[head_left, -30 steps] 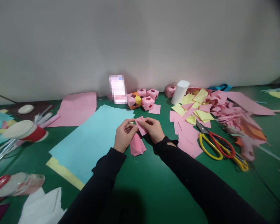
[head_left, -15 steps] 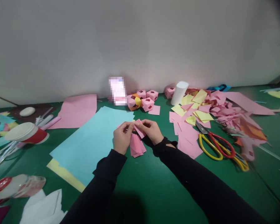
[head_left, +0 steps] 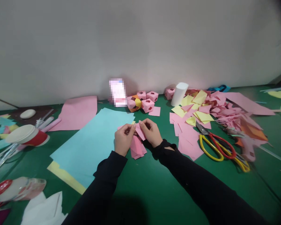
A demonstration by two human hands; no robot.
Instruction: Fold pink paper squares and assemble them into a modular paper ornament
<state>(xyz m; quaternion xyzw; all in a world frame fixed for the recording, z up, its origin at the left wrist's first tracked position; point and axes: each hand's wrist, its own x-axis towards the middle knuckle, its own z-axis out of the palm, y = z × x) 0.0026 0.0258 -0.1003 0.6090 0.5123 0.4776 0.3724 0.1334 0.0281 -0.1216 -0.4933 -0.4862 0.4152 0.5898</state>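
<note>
Left hand (head_left: 123, 140) and right hand (head_left: 153, 133) each have the grip pinched on a small pink paper piece (head_left: 140, 132), which lies between them, nearer the right, long axis slanting from upper left to lower right; just below fans a stack of creased pink slips (head_left: 137, 150), then smooth blue sheets (head_left: 89, 143) on the green desk (head_left: 159, 187), faceted paper balls (head_left: 147, 105) beyond

The held pink slip (head_left: 140, 132) looks like smooth, matt paper — so do the blue sheets (head_left: 91, 140). Metal scissor blades (head_left: 201, 128) meet glossy, plastic-looking handles (head_left: 234, 152). The green tabletop (head_left: 159, 193) is smooth with a dull sheen — the sleeves (head_left: 189, 175) are matt cloth.
</note>
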